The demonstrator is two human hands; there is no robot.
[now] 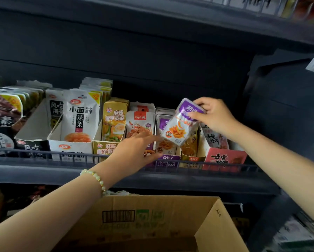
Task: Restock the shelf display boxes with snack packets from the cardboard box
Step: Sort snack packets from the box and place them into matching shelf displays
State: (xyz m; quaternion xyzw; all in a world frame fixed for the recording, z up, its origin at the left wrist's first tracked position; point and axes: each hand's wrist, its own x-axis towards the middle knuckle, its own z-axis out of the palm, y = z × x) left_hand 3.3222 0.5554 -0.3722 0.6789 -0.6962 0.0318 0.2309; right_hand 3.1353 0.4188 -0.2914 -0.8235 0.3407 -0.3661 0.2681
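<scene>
- Two bare hands are up at the dark shelf (43, 171); landmark = purple cardboard display box (168, 158), standing behind the shelf's front wire rail.
- right hand (213, 115): thumb and fingers pinch the top edge of a purple-and-white snack packet (179, 124), held tilted in the air just above the purple cardboard display box, not yet in it.
- left hand (136, 151): fingers stretched straight, grasping nothing, palm down just left of the purple box, index fingertip at its left wall; contact unclear.
- Matching purple packets stand upright inside that box.
- pale green bead bracelet (96, 177) on the left wrist, below-left of the box.
- red display box (223, 159) just right of it; yellow display box (105, 149) left of it, beyond the left hand; white display box (70, 146) further left.
- open brown cardboard box (152, 220) well below the purple box, under the shelf edge; contents not visible.
</scene>
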